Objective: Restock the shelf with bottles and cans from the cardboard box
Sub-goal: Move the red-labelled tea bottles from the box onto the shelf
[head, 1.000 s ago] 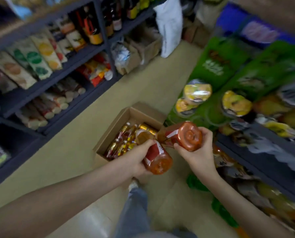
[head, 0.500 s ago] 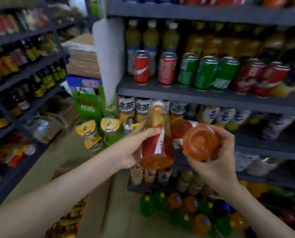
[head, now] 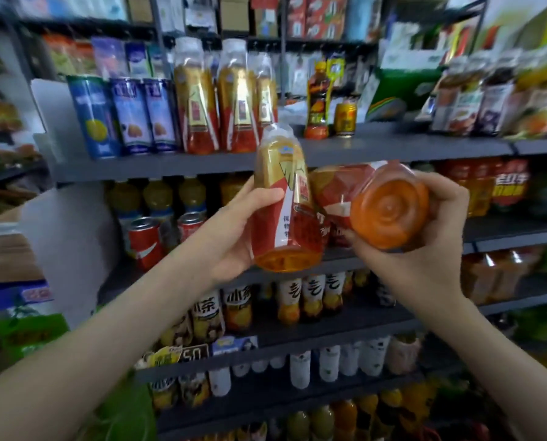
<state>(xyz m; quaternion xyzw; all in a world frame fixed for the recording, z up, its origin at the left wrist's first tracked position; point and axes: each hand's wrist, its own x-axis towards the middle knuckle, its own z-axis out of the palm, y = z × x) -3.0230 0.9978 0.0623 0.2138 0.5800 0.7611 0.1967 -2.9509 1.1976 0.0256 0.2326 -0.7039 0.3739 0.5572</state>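
My left hand grips an amber tea bottle with a red-and-gold label, held upright in front of the grey shelf. My right hand holds a second bottle of the same kind, tipped on its side with its orange base toward me. The two bottles touch at chest height. Three matching bottles stand on the upper shelf board just above the left-hand bottle. The cardboard box is out of view.
Blue cans stand left of the matching bottles. A small dark bottle and a gold can sit to their right, with bare board between. Red cans, tea bottles and white bottles fill the lower boards. Snack bags crowd the upper right.
My view has swung from the box on the floor up to the shelf. Both hands have risen with their bottles, now level with the second board from the top.
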